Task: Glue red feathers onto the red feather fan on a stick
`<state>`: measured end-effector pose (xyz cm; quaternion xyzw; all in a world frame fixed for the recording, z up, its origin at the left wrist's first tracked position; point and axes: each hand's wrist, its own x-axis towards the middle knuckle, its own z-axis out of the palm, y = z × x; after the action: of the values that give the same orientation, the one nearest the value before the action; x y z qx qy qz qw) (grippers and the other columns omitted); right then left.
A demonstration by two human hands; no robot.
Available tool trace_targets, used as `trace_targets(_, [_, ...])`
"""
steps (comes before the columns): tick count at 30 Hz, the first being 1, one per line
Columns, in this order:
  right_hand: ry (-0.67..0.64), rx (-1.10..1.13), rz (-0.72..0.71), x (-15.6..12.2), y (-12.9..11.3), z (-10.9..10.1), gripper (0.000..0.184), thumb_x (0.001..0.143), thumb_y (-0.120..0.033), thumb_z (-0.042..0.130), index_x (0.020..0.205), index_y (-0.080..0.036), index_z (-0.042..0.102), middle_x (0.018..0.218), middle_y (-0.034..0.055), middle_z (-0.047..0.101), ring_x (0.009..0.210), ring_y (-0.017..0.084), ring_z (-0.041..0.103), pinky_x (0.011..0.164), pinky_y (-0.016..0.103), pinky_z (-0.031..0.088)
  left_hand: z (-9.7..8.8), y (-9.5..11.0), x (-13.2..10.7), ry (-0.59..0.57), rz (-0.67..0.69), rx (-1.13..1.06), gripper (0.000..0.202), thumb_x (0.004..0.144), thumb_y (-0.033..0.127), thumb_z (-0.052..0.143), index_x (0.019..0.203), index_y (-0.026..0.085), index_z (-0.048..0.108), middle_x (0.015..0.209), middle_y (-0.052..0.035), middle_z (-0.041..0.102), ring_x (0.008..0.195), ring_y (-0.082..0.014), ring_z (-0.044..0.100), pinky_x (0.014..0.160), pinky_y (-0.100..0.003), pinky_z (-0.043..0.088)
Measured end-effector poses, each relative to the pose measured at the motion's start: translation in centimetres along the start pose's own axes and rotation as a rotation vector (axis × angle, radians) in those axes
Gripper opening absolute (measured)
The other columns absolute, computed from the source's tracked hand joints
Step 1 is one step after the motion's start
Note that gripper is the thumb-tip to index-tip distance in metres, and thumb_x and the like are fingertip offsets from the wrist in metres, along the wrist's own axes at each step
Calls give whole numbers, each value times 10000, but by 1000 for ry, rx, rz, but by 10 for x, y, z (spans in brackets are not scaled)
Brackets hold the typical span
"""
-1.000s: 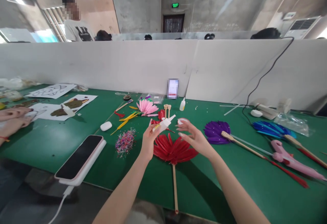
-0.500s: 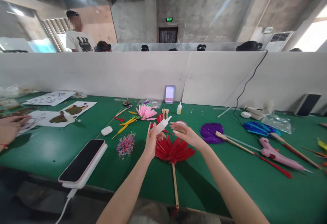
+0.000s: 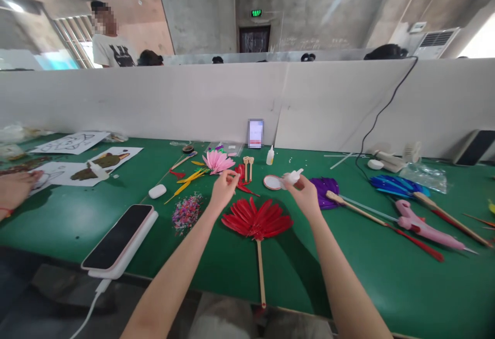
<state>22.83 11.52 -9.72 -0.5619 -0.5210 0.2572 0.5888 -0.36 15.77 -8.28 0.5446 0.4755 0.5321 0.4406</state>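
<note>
My right hand (image 3: 305, 194) is closed around a small white squeeze bottle (image 3: 294, 176), its nozzle pointing up and to the right. My left hand (image 3: 224, 190) is pinched, with a tiny pale thing at its fingertips that is too small to name. Between my forearms lies a red feather fan (image 3: 258, 221), its wooden handle (image 3: 261, 272) toward the table's near edge. A round white dish with a reddish rim (image 3: 273, 182) sits just left of the bottle. Behind my left hand are red feathers (image 3: 240, 175) and two small wooden sticks (image 3: 250, 167).
Left are bead-like bits (image 3: 187, 212), a white case (image 3: 157, 191) and a phone (image 3: 119, 238) on a power bank. Right are purple (image 3: 325, 190) and blue (image 3: 398, 186) feather fans and a pink glue gun (image 3: 429, 229). Another person's hand (image 3: 17, 188) works over paper at far left.
The white bottle has passed from my left hand to my right. My hands have moved apart, the left one now pinched. The red fan is now uncovered.
</note>
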Motion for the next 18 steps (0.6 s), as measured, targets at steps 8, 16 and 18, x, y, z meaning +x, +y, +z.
trace_targets(8, [16, -256, 87, 2, 38, -16, 312, 632, -402, 672, 848, -177, 658, 789, 74, 711, 723, 239, 654, 663, 342, 484, -7, -3, 45, -5, -40, -35, 306, 712, 372, 668, 503, 160, 596, 558, -25, 578, 609, -154, 537, 542, -229, 350])
trace_targets(16, [1, -288, 102, -2, 55, -8, 333, 638, -421, 683, 864, -184, 621, 772, 64, 697, 710, 235, 658, 639, 345, 504, -1, 8, 26, -254, -227, -562, 393, 769, 542, 567, 666, 163, 586, 723, -31, 624, 695, -150, 626, 669, -281, 497])
trace_targets(18, [-3, -272, 91, -3, 58, -9, 440, 610, -441, 716, 951, -185, 607, 789, 66, 695, 714, 238, 660, 648, 360, 516, 0, 10, 20, -332, -274, -721, 351, 789, 507, 567, 724, 166, 615, 740, -29, 632, 738, -166, 642, 691, -294, 506])
